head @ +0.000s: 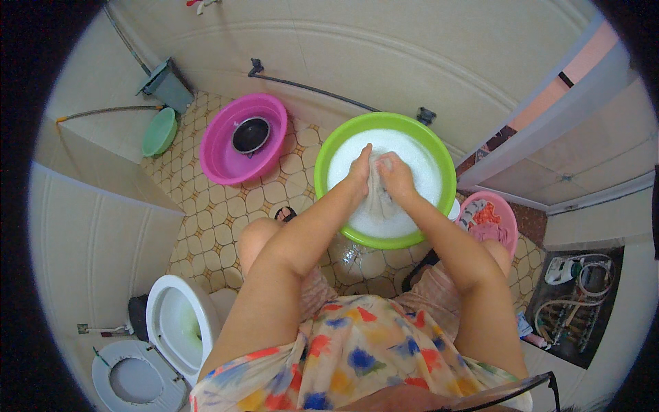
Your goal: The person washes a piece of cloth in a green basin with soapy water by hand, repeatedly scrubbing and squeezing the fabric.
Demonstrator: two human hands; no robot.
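Observation:
A large green plastic basin (381,242) stands on the tiled floor before me, filled with white soapy foam (422,175). Over its middle both hands grip a wet, light grey-beige cloth (379,193), whose lower part lies in the suds. My left hand (361,167) holds the cloth's left side, thumb pointing up. On the right side, my right hand (395,175) is closed around the cloth, its fingers curled and wet with foam. The two hands are close together, with the cloth between them. What lies under the foam is hidden.
A magenta basin (216,165) holding a dark round bowl (251,135) stands to the left. At the right is a pink basin (509,221) with clothes. A toilet (177,324) is at lower left; a pipe (314,91) runs along the wall. The floor (355,257) looks wet.

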